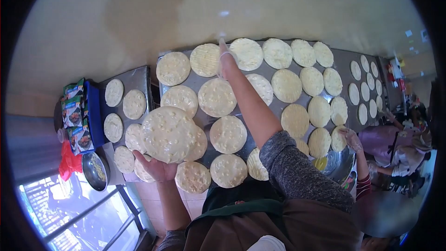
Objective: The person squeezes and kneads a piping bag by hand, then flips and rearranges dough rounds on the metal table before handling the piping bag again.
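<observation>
My left hand (160,167), palm up, supports a large round of pale dough (169,132) dotted with small lumps and coated in a glossy layer. The round is raised toward the camera, above other rounds on the table. Stretched to the table's far edge, my right hand (226,62) wears a clear plastic glove. Its fingers point away, straight and seen edge-on, with nothing visible in them. It is beside a ridged, pale yellow-coated round (203,59) and a neighbouring coated round (246,54); whether it touches either, I cannot tell.
Several dough rounds cover the metal table (265,103). A smaller table at left holds more rounds, near a blue crate (94,116) of packets and a metal bowl (95,172). At right, a co-worker's gloved hand (353,140) touches a round near a large metal basin (340,161).
</observation>
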Demonstrator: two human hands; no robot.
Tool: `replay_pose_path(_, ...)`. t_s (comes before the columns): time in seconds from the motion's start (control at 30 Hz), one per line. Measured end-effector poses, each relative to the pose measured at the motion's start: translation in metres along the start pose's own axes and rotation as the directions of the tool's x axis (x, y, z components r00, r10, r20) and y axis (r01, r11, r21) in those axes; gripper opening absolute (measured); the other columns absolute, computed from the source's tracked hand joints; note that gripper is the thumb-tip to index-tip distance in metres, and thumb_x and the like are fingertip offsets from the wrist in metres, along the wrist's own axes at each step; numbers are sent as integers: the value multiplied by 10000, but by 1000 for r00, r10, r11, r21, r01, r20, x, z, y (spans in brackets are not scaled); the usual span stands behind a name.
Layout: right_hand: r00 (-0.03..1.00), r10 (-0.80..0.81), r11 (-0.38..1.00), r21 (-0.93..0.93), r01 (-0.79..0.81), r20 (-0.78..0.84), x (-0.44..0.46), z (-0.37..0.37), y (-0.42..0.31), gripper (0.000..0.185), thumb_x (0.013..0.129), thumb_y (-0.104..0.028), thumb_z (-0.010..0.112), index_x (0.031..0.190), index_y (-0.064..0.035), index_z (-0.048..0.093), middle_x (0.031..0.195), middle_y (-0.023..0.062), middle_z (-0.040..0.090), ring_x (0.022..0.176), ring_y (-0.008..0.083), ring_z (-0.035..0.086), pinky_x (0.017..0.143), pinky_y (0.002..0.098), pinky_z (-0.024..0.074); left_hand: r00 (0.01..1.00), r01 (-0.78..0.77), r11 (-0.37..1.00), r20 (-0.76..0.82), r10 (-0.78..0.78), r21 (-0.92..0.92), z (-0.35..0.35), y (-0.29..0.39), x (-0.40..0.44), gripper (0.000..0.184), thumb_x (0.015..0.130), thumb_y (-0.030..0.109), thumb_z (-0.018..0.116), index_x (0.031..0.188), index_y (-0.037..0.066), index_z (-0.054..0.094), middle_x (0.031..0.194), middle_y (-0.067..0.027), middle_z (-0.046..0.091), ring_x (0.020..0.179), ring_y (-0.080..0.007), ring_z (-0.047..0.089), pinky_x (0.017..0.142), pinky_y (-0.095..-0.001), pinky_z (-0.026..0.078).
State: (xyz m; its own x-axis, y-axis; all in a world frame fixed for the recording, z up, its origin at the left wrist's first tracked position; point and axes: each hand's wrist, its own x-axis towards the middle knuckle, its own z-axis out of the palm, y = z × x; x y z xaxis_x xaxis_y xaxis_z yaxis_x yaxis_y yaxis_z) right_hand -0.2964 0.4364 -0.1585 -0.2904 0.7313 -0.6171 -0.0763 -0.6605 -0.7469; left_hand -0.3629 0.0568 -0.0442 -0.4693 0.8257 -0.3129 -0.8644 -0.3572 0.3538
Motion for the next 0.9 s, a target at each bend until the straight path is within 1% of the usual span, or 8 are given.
replay_pose_path(0.1, 983, -182, 979, -91, 180, -16, -6, -10, 5, 827, 845, -642, 427, 1366, -4, 350, 1424, 193, 318, 1280, 324, 350, 1021, 427, 322, 991, 126, 992, 32, -127, 22, 10, -20, -5, 946, 783, 780, 290, 1433, 97, 221, 1474, -115, 247, 1344, -316, 244, 1094, -497, 193)
replay_pose_path(0.13, 977, -214, 975, -61, 213, -7, -61, -10, -16, 770, 863, -614, 431, 1346, -16, 388, 1358, 193, 406, 1236, 307, 405, 1022, 407, 320, 985, 166, 986, 36, -167, 30, 12, -28, -5, 953, 778, 785, 287, 1433, 95, 222, 1473, -116, 249, 1344, -316, 246, 1094, -494, 193)
replay_pose_path(0.23, 975, -117, 984, 154, 88, 190, -134, -72, -28, 678, 904, -563, 392, 1302, -15, 429, 1274, 174, 483, 1162, 280, 469, 1002, 380, 340, 951, 299, 954, 68, -301, 37, 16, -58, -3, 949, 790, 779, 252, 1429, 78, 223, 1471, -134, 244, 1337, -332, 256, 1090, -515, 191)
replay_pose_path(0.3, 962, -201, 951, 271, 147, 183, -193, -111, -32, 634, 942, -513, 309, 1285, 7, 427, 1228, 170, 524, 1115, 252, 512, 974, 366, 367, 921, 384, 922, 51, -386, 47, 27, -90, 5, 958, 788, 785, 232, 1428, 72, 219, 1468, -132, 250, 1334, -329, 263, 1091, -500, 199)
replay_pose_path(0.4, 964, -262, 913, 334, 233, 45, -250, -176, -22, 635, 936, -531, 309, 1242, 5, 461, 1168, 146, 556, 1083, 228, 516, 906, 338, 399, 849, 522, 852, 69, -523, 36, 22, -147, 16, 955, 790, 787, 199, 1426, 76, 224, 1461, -128, 267, 1331, -325, 271, 1092, -486, 205)
replay_pose_path(0.47, 962, -257, 910, 313, 272, -88, -282, -207, -21, 626, 939, -525, 308, 1235, 2, 466, 1152, 142, 567, 1056, 220, 529, 882, 332, 405, 848, 526, 850, 58, -527, 25, 26, -186, 19, 952, 791, 787, 180, 1423, 76, 233, 1457, -126, 275, 1328, -325, 277, 1094, -485, 202)
replay_pose_path(0.6, 944, -293, 893, 309, 328, -153, -321, -244, -19, 621, 939, -525, 308, 1226, -1, 475, 1150, 138, 570, 998, 211, 547, 849, 319, 404, 837, 544, 839, 62, -544, 29, 17, -244, 20, 951, 791, 786, 144, 1416, 77, 247, 1454, -125, 280, 1326, -325, 284, 1096, -487, 203)
replay_pose_path(0.9, 920, -328, 859, 336, 385, -216, -355, -276, -19, 612, 946, -524, 293, 1197, -4, 497, 1121, 135, 588, 978, 201, 555, 831, 309, 409, 669, 705, 709, -337, -663, 3, 19, -269, 16, 1017, 759, 813, 89, 1409, 46, 245, 1448, -161, 270, 1327, -344, 271, 1073, -521, 226)
